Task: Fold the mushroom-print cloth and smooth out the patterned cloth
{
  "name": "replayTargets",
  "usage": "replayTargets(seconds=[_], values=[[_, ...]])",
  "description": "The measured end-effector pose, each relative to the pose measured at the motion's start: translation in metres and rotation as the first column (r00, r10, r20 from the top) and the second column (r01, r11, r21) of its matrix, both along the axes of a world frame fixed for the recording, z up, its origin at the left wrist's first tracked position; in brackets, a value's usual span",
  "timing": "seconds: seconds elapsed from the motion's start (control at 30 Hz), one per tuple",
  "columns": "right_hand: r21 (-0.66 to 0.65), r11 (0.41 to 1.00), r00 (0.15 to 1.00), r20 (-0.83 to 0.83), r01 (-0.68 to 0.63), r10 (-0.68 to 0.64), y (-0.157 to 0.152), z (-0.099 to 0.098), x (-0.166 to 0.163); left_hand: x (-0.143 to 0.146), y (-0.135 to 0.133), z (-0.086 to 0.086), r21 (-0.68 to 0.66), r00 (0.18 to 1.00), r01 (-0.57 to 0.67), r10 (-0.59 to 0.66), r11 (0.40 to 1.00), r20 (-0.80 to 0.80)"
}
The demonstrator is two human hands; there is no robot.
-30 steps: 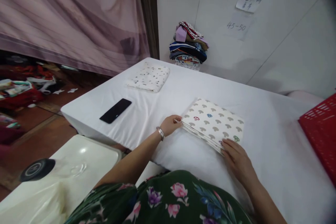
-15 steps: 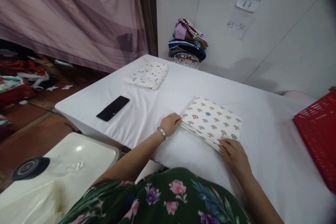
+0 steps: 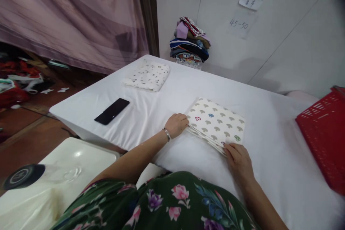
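A folded white cloth (image 3: pixel 217 120) with grey mushroom prints, and a few coloured ones, lies flat on the white-covered table (image 3: pixel 272 172) before me. Its layered folded edge faces my body. My left hand (image 3: pixel 176 125), with a bracelet at the wrist, pinches the near left corner. At the near right corner my right hand (image 3: pixel 238 160) grips the edge between thumb and fingers. Farther back on the left rests a second folded white cloth (image 3: pixel 148 75) with small dark prints.
A black phone (image 3: pixel 112 111) lies at the table's left. At the right edge stands a red plastic basket (image 3: pixel 323 140). Beyond the far edge, a stack of folded clothes (image 3: pixel 190 43) is against the wall. A white stool (image 3: pixel 88 154) at lower left bears a clear bottle (image 3: pixel 58 173).
The view has shifted slightly, so everything sits a little farther left. My left fingers have closed in slightly over the cloth's corner. Both hands keep hold of the mushroom-print cloth.
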State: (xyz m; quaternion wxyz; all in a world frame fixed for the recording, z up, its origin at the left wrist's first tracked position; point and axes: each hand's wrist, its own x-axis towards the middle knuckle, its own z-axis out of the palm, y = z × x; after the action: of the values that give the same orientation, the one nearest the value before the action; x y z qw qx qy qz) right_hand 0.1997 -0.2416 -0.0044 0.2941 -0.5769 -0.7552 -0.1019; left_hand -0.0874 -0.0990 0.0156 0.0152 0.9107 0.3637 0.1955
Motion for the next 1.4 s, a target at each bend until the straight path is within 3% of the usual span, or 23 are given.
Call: replayTargets(seconds=[0.2,0.53,0.7,0.97,1.4], values=[[-0.038,0.998,0.999,-0.013,-0.041,0.04,-0.002,0.002,-0.001,-0.005,0.0,-0.003,0.005,1.0,-0.004,0.004,1.0,0.028],[-0.115,0.993,0.999,-0.033,-0.024,0.02,-0.005,0.007,-0.003,0.004,-0.007,0.003,-0.104,0.982,0.162,-0.151,0.981,0.11],[-0.153,0.988,0.999,0.009,-0.034,0.036,-0.005,0.011,-0.003,0.01,-0.004,0.0,-0.114,0.981,0.163,-0.149,0.98,0.126],[-0.112,0.994,0.992,-0.124,0.017,-0.031,-0.003,0.009,-0.009,0.008,0.001,0.004,-0.129,0.977,0.191,-0.175,0.973,0.124],[-0.053,0.998,0.999,-0.03,0.017,-0.018,-0.003,0.011,-0.011,0.01,-0.004,-0.004,0.055,0.985,0.152,-0.156,0.987,0.074]])
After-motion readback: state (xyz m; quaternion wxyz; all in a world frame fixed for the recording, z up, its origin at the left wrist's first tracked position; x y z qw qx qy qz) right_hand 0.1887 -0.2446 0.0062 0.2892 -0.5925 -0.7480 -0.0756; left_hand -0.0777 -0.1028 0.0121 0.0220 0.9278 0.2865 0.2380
